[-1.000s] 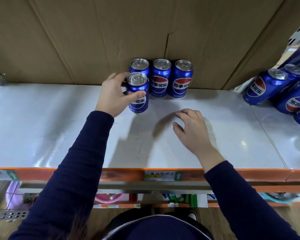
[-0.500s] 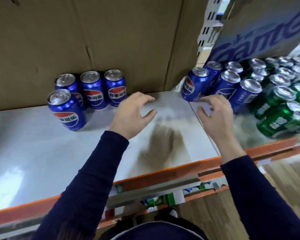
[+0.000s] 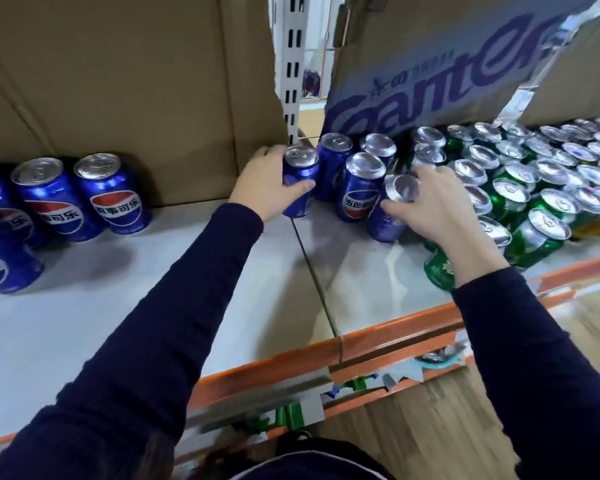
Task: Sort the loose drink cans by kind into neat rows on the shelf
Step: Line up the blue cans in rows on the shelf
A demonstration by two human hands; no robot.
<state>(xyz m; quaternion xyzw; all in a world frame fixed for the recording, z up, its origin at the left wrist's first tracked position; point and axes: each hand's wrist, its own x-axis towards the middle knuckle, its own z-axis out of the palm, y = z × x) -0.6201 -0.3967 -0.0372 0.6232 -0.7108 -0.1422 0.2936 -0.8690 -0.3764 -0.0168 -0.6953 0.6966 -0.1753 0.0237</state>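
Observation:
A row of blue Pepsi cans (image 3: 113, 194) stands at the back left of the white shelf (image 3: 125, 299), with one more blue can (image 3: 0, 261) in front of it. At the shelf's middle my left hand (image 3: 265, 183) wraps around an upright blue can (image 3: 300, 180) at the left end of a loose cluster. My right hand (image 3: 437, 206) grips another blue can (image 3: 394, 206) at that cluster's front. A further blue Pepsi can (image 3: 359, 188) stands between the two hands. Many green cans (image 3: 534, 233) crowd the shelf to the right.
Brown cardboard (image 3: 118, 81) lines the back of the shelf. A printed cardboard sheet (image 3: 430, 64) leans over the green cans. A perforated metal upright (image 3: 291, 64) stands between them. The orange shelf edge (image 3: 378, 337) runs along the front.
The view has swung right. Both hands moved from the open shelf surface to the loose cluster and closed on one blue can each.

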